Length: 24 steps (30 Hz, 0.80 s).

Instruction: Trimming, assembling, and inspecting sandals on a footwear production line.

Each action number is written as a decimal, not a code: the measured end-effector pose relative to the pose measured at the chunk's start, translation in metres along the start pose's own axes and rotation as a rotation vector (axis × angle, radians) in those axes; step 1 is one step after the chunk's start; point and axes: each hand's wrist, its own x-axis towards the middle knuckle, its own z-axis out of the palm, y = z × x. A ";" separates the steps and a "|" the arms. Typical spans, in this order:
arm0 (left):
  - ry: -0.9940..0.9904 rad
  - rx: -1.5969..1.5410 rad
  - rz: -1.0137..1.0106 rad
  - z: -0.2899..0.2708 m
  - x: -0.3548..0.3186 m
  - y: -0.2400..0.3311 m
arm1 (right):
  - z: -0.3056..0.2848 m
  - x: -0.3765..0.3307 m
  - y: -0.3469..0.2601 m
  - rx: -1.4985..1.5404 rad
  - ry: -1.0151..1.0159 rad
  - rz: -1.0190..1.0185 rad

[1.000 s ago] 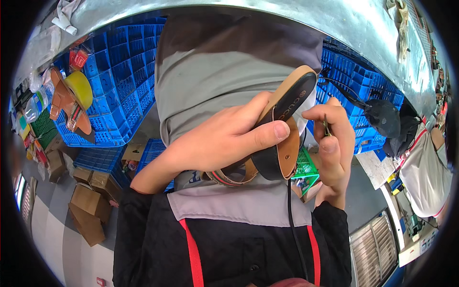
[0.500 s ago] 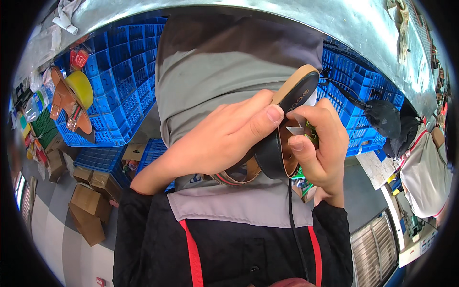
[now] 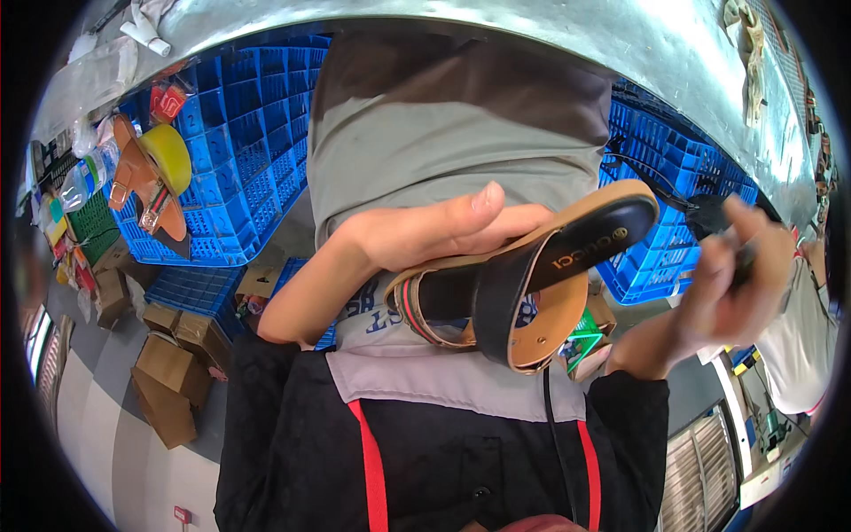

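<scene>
A sandal with a black insole, wide black strap, tan sole edge and a striped heel band is held in front of my apron. My left hand holds it from the far side, thumb raised and the other fingers partly hidden behind the sole. Off to the right, apart from the sandal, my right hand is raised with bent fingers. Motion blurs it, and a dark patch between thumb and fingers cannot be told as a held thing or background.
Blue plastic crates stand at left, with a brown sandal and yellow tape roll on them. More blue crates are at right. A metal table spans the far side. Cardboard boxes lie lower left.
My right hand has left the sandal and moved right. The sandal has shifted lower and tilted flatter, showing more insole. My left thumb has come off the insole and points up.
</scene>
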 end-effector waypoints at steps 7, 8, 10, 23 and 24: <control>-0.298 -0.126 -0.126 -0.013 0.021 -0.002 | 0.035 0.018 0.030 0.556 -0.377 0.238; -0.357 -0.193 -0.161 -0.010 0.023 -0.001 | 0.044 0.019 0.029 0.589 -0.489 0.214; -0.324 -0.171 -0.161 0.003 0.023 0.005 | 0.064 0.017 0.020 0.703 -0.517 0.117; -0.282 -0.487 -0.142 -0.004 0.026 -0.024 | 0.084 -0.015 0.001 0.776 -0.339 0.092; -0.286 -0.495 -0.133 -0.004 0.026 -0.025 | 0.085 -0.015 0.001 0.777 -0.339 0.094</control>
